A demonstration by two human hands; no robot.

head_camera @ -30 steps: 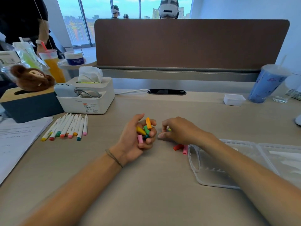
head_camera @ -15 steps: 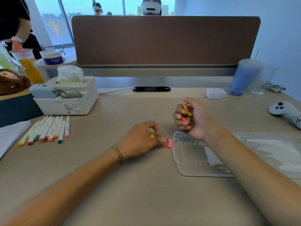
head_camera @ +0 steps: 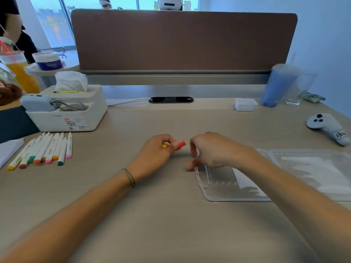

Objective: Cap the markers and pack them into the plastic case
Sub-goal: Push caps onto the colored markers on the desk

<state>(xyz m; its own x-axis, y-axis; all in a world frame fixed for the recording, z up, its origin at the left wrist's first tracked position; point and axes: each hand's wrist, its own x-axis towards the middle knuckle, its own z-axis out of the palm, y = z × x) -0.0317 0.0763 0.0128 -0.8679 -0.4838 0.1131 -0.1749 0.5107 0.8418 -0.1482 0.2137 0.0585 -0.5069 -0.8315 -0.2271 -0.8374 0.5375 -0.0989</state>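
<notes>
Several uncapped white markers [head_camera: 41,149] lie in a row at the left, coloured tips toward me. The clear plastic case [head_camera: 237,195] lies open at the right. My left hand [head_camera: 155,156] rests at the table's middle and pinches a red cap [head_camera: 181,144]; an orange cap [head_camera: 164,146] shows under its fingers. My right hand [head_camera: 214,151] is palm down with curled fingers at the case's left edge. Its thumb tip is on a pink cap [head_camera: 192,169] there. Anything else inside that hand is hidden.
A white tissue-box organiser [head_camera: 76,118] stands behind the markers, with paper [head_camera: 9,150] at the far left. A small white dish [head_camera: 245,104], a blue cup [head_camera: 277,86], a glass [head_camera: 300,92] and a white controller [head_camera: 326,128] sit at the right. A brown divider [head_camera: 182,40] closes the back.
My right hand, raised with several caps half a second ago, has come down to the pink cap by the case. My left hand now pinches a red cap.
</notes>
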